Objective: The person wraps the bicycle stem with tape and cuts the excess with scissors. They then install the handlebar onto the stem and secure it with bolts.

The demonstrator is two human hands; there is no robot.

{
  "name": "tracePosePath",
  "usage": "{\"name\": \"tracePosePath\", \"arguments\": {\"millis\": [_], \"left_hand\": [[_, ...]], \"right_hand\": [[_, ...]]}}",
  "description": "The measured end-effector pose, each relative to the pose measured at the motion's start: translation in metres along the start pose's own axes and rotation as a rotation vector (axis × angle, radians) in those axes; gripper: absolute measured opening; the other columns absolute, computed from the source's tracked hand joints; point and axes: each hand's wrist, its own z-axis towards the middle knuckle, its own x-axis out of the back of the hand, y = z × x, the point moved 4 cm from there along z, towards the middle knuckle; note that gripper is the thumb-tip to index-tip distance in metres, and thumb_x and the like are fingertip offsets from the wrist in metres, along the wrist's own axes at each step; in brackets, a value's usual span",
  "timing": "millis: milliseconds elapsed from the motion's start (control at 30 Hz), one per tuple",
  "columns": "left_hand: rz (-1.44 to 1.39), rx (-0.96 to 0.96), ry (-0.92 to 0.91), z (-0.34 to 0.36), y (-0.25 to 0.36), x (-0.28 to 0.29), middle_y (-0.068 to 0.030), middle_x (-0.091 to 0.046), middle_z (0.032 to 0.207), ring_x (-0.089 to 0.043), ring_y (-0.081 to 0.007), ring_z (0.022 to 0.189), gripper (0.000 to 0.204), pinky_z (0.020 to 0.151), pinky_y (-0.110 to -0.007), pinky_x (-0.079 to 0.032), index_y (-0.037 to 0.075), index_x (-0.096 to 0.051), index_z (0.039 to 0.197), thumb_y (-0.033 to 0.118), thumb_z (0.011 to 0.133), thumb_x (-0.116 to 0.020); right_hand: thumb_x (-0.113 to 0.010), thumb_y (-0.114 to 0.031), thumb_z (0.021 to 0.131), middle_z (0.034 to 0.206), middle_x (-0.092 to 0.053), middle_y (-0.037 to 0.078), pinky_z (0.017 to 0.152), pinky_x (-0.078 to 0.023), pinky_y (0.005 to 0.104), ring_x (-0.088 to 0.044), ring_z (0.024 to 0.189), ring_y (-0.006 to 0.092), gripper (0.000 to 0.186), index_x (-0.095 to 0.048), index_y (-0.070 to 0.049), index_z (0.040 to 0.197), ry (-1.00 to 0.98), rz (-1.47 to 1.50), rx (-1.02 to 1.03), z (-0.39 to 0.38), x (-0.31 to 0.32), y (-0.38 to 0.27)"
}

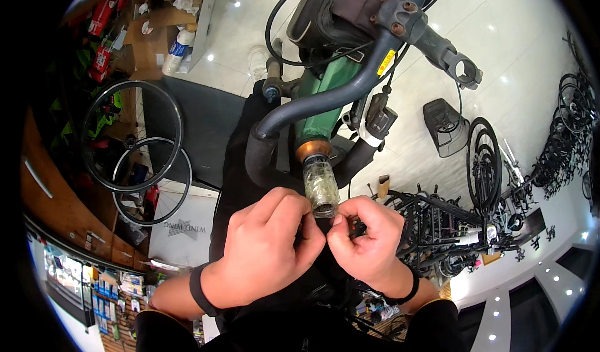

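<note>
A short tube wrapped in clear, crinkled film [321, 183] juts toward me from the copper-coloured ring [314, 149] at the end of a green bicycle frame [324, 99]. Its open end lies between my hands. My left hand [265, 246] is closed in a pinch just left of that end. On the other side my right hand [369, 234] also pinches, thumb against index finger, close by the tube's rim. Whatever is between the fingertips is hidden. A dark curved handlebar [319, 107] hangs across the frame, its stem [437, 47] detached at the upper right.
Two wheels [180, 133] lean at the left by a dark mat [203, 124]. A white bottle [180, 47] and cardboard box [150, 43] stand at the upper left. A black bag [340, 18] sits on the frame. Several bicycles [437, 233] crowd the right, near a black pedal-like piece [445, 127].
</note>
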Motion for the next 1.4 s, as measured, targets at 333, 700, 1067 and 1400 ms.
{"name": "tracePosePath", "arguments": {"millis": [333,700,1067,1400], "left_hand": [[-0.448,0.075,0.021,-0.002,-0.028,-0.011,-0.0083,-0.062,0.076,-0.06,-0.0152,0.06,0.01,0.056,-0.025,-0.049,-0.001,-0.058,0.078,-0.006,0.072,-0.064],[-0.363,-0.079,0.118,-0.007,-0.033,0.0,-0.0109,-0.062,0.094,-0.062,-0.0153,0.076,0.021,0.065,-0.026,-0.05,-0.002,-0.061,0.098,-0.003,0.078,-0.069],[0.074,-0.289,0.108,-0.004,-0.013,-0.022,-0.0138,-0.059,0.119,-0.063,-0.0272,0.103,0.048,0.084,-0.032,-0.052,0.001,-0.061,0.117,-0.006,0.071,-0.072],[-0.067,-0.198,0.09,-0.013,-0.02,-0.017,-0.0055,-0.062,0.102,-0.061,-0.0157,0.087,0.039,0.076,-0.028,-0.048,0.004,-0.059,0.113,-0.003,0.078,-0.074]], "right_hand": [[-0.066,-0.003,0.089,0.084,-0.068,0.007,0.068,-0.053,0.0261,-0.066,0.074,0.0117,0.011,-0.063,0.004,0.098,-0.084,0.32,-0.226,0.0,0.01,0.022],[-0.069,0.003,0.083,0.081,-0.066,0.011,0.059,-0.052,0.0316,-0.066,0.067,0.0226,0.013,-0.063,0.002,0.093,-0.012,-0.094,0.37,0.016,0.013,0.015],[-0.066,0.003,0.083,0.076,-0.064,0.01,0.057,-0.05,0.0274,-0.064,0.063,0.0153,0.008,-0.063,0.003,0.09,0.011,0.001,0.266,0.013,0.008,0.017],[-0.065,0.001,0.083,0.071,-0.062,0.006,0.054,-0.046,0.0256,-0.058,0.058,0.0095,0.005,-0.061,0.002,0.086,0.094,0.038,0.156,-0.018,0.037,0.032]]}}
